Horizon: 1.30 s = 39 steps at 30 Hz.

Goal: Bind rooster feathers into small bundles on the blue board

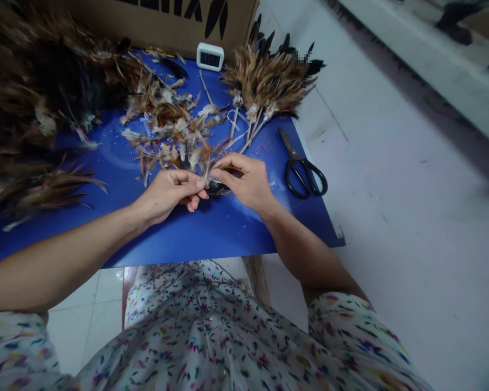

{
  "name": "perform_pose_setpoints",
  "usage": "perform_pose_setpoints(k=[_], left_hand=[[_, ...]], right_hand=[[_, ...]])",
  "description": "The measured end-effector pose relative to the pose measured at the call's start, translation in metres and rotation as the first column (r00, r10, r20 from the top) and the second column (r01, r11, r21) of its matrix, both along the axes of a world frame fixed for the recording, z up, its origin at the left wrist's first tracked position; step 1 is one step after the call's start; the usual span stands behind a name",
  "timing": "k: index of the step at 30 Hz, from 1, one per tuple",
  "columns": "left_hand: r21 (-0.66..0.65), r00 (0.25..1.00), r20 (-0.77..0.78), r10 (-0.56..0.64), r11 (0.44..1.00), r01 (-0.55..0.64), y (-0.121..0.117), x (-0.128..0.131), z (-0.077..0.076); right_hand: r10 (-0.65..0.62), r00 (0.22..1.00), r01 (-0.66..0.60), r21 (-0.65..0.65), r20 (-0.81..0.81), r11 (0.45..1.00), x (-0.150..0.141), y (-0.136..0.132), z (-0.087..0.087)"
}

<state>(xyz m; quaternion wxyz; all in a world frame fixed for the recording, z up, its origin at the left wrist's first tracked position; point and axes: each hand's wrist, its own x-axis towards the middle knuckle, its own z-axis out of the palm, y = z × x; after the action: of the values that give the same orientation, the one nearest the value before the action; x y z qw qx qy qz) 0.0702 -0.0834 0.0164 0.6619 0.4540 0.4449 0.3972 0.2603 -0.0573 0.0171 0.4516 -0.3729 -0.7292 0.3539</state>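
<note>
Close together over the blue table (179, 233), my two hands meet at a small feather bunch (206, 169). My left hand (175, 190) pinches its lower end between thumb and fingers. From the other side, the thumb and fingertips of my right hand (244, 179) close on the same feathers. A dark feather shows partly beneath the right fingers. Just beyond my hands lies a loose pile of brown and grey feathers (171, 119). Black-handled scissors (303, 171) rest to the right of my right hand, blades pointing away.
Feather bundles on thin sticks (264, 81) lie at the back right. A small white digital timer (210, 56) stands before a cardboard box (163, 24). A large feather heap (44, 98) covers the left side. The wall (391, 190) borders the table's right edge.
</note>
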Motion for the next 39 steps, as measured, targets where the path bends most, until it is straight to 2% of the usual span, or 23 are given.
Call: perform_pose_setpoints(k=[8,13,17,20,22,24,27,30,33,35,39], left_hand=[[0.010,1.000,-0.013,-0.027,1.000,0.027,0.001,-0.002,-0.002],[0.053,1.000,-0.028,0.000,0.999,0.001,0.002,-0.002,0.000],[0.081,0.994,-0.053,0.101,0.992,-0.096,0.006,-0.004,0.006],[0.132,0.975,0.016,0.222,0.966,-0.222,0.012,-0.007,0.009],[0.155,0.953,0.068,0.295,0.941,-0.302,0.015,-0.010,0.010],[0.156,0.934,0.082,0.349,0.921,-0.358,0.017,-0.011,0.011],[0.143,0.924,0.080,0.375,0.913,-0.383,0.018,-0.011,0.011],[0.135,0.932,0.092,0.351,0.923,-0.361,0.017,-0.009,0.010],[0.129,0.940,0.078,0.331,0.932,-0.339,0.017,-0.009,0.008],[0.126,0.945,0.066,0.322,0.936,-0.328,0.017,-0.009,0.007],[0.138,0.958,0.056,0.280,0.948,-0.285,0.016,-0.010,0.004]], right_hand=[[-0.005,0.998,0.003,0.028,0.069,1.000,-0.002,0.002,-0.006],[-0.052,0.999,0.052,-0.002,0.014,0.999,0.002,0.002,0.002],[-0.179,0.982,0.179,-0.004,-0.056,0.984,0.009,0.003,0.014],[-0.199,0.979,0.200,0.003,-0.041,0.980,0.014,0.006,0.016],[-0.127,0.991,0.126,0.023,0.049,0.992,0.016,0.008,0.014],[0.013,0.979,-0.027,0.066,0.206,0.997,0.017,0.009,0.010],[0.170,0.858,-0.250,0.104,0.485,0.963,0.017,0.008,0.005],[0.170,0.729,-0.299,0.085,0.663,0.950,0.017,0.006,0.004],[0.176,0.659,-0.299,0.040,0.731,0.953,0.017,0.005,0.005],[0.201,0.666,-0.309,0.021,0.718,0.951,0.017,0.005,0.006],[0.247,0.810,-0.300,0.014,0.532,0.954,0.019,0.007,0.011]])
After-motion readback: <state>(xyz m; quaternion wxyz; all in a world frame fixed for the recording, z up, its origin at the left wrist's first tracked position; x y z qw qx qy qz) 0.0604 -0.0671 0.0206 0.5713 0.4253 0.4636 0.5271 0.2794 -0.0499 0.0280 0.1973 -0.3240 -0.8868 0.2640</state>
